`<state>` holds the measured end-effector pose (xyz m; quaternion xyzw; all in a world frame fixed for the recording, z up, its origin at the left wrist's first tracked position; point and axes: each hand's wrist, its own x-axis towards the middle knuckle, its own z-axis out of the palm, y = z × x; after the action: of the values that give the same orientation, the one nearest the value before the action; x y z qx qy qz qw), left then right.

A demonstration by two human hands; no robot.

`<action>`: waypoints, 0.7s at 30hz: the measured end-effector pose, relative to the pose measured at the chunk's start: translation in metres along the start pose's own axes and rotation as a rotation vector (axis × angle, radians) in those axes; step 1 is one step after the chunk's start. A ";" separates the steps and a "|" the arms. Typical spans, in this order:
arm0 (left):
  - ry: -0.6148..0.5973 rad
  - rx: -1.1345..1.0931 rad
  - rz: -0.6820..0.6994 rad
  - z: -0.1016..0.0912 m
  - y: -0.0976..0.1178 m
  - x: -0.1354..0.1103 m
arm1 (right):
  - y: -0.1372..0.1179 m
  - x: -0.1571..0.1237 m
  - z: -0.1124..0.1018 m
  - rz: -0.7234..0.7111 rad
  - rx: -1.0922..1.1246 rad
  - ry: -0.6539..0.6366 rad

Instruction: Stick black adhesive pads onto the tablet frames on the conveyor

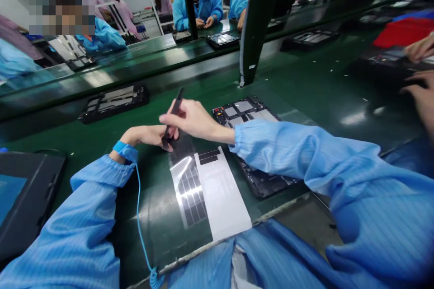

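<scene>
R hand (195, 119) clenched on slim blk tool (175, 107), tip down near L hand (145, 136). Can't tell if L fingers (171, 133) are gripping anything; they're at the end of blk pad sheet (206, 189), which lies flat on green desk (101, 162). Opened tablet (246, 113) just beside, partly under R sleeve (281, 149).

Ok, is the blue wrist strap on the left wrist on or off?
On: the blue wrist strap circles the wrist of the left hand, with its blue cord trailing downward.
</scene>
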<state>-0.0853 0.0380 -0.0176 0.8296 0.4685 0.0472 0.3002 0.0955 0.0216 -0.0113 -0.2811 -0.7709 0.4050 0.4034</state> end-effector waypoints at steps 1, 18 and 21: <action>-0.120 0.023 -0.025 -0.001 0.002 0.000 | -0.008 0.000 -0.015 -0.025 0.004 0.029; 0.428 -0.018 0.509 0.111 0.071 -0.001 | 0.036 -0.070 -0.070 0.445 -0.035 0.013; 0.404 -0.031 0.564 0.111 0.068 -0.001 | 0.036 -0.072 -0.070 0.424 -0.050 0.070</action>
<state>0.0051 -0.0387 -0.0706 0.8956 0.2699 0.2987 0.1891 0.1963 0.0129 -0.0461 -0.4607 -0.6899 0.4516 0.3284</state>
